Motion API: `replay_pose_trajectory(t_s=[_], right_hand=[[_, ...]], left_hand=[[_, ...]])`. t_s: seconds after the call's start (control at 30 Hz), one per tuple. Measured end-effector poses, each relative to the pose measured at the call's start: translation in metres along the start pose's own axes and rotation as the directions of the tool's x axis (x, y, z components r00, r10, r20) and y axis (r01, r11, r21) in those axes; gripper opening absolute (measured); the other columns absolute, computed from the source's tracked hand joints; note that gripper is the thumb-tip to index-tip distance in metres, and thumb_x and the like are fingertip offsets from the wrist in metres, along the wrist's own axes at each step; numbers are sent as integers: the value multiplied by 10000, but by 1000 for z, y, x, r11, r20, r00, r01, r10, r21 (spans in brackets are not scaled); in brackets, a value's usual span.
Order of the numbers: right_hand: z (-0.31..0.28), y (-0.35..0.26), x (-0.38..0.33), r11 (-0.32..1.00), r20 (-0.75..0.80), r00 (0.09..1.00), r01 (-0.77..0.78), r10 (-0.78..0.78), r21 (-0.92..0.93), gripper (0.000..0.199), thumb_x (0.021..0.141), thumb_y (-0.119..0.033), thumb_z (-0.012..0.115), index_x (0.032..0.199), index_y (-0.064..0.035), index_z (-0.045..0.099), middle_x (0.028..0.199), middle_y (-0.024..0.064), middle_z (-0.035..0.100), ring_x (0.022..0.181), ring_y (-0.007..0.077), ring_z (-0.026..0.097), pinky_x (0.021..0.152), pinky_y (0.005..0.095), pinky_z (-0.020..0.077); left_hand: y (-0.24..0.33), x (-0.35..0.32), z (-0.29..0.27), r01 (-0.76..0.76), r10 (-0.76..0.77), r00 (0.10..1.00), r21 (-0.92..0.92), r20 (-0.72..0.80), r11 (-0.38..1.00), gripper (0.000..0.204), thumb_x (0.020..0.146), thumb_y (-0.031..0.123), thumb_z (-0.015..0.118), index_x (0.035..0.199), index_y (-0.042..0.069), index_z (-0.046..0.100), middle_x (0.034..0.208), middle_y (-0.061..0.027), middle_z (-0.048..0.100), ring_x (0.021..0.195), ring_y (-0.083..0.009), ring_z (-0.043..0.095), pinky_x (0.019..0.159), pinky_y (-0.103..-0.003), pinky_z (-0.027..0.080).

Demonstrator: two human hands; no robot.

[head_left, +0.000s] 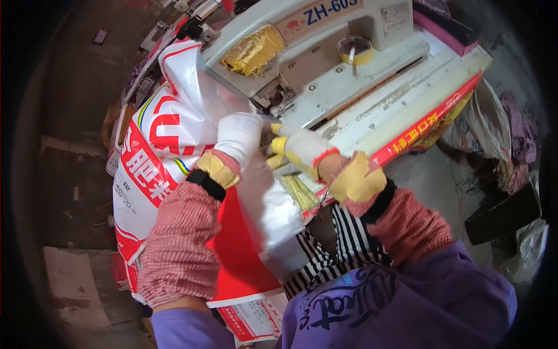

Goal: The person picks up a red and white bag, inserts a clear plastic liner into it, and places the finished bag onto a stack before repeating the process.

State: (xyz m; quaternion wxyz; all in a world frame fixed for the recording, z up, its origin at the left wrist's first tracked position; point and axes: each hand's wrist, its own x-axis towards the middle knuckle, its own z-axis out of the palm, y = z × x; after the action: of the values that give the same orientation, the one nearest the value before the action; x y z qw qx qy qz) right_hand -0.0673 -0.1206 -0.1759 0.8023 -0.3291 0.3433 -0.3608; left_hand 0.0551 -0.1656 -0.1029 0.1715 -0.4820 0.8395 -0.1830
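Note:
A white and red printed plastic sack [152,134] drapes on the left, its mouth beside the head of a grey industrial sewing machine [325,75]. My left hand [239,136], in a white glove, is closed at the sack's edge just below the needle area; its fingertips are hidden. A clear, shiny inner liner [267,200] hangs below it. Close by on the right is my right hand [302,146], in a white glove with yellow fingers. Those fingers point left and are spread, with nothing visible gripped. Beneath them lies a bundle of pale yellow strips [300,192].
A yellow round container [355,51] stands on the machine bed, and a yellow woven pad [253,51] is fixed to its head. Red printed tape [418,125] lines the table edge. Bags and a checked cloth [520,131] are at right; cardboard [75,285] lies lower left.

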Motion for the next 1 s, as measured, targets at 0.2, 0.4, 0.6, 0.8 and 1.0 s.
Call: replay_pose_trajectory(t_s=[0.2,0.4,0.6,0.8,1.0], right_hand=[[43,-1,-3,424,70,933,226,-354,-877,620,746,-228,584,1286,-26,359,1254,206,443,1121,348,463,941,395,375],[70,-1,48,-322,326,790,173,-518,-931,425,739,-150,506,1148,-36,529,1280,161,453,1218,297,380,1030,395,223],[191,19,23,-142,515,847,498,-131,-855,229,733,-236,577,747,-14,633,697,162,624,666,318,618,588,441,483],[237,32,-65,563,542,802,335,250,-756,474,791,-497,570,713,-29,593,542,76,563,472,185,563,409,333,409],[186,107,-84,799,850,498,435,169,-414,402,840,-231,554,1184,-27,513,1044,86,616,929,133,579,765,257,458]], left_hand=[[-41,-47,2,-22,22,1000,88,0,996,101,709,115,546,697,93,643,681,-94,629,642,-243,632,561,-358,506],[-50,-209,-126,-41,96,901,138,-423,990,123,585,59,575,702,93,559,731,-49,548,795,-250,543,767,-384,434],[-67,-337,-66,320,-427,486,-299,-762,899,503,817,-82,499,1269,122,416,1276,-167,424,1110,-273,487,905,-347,428],[-33,-401,39,-399,-859,468,-818,208,-415,627,913,515,316,1238,-18,379,1223,-128,469,1133,-209,466,923,-332,400],[-11,-413,60,-293,-757,390,-709,524,-642,569,920,446,361,1265,-6,369,1197,-115,505,1065,-195,515,898,-312,428]])
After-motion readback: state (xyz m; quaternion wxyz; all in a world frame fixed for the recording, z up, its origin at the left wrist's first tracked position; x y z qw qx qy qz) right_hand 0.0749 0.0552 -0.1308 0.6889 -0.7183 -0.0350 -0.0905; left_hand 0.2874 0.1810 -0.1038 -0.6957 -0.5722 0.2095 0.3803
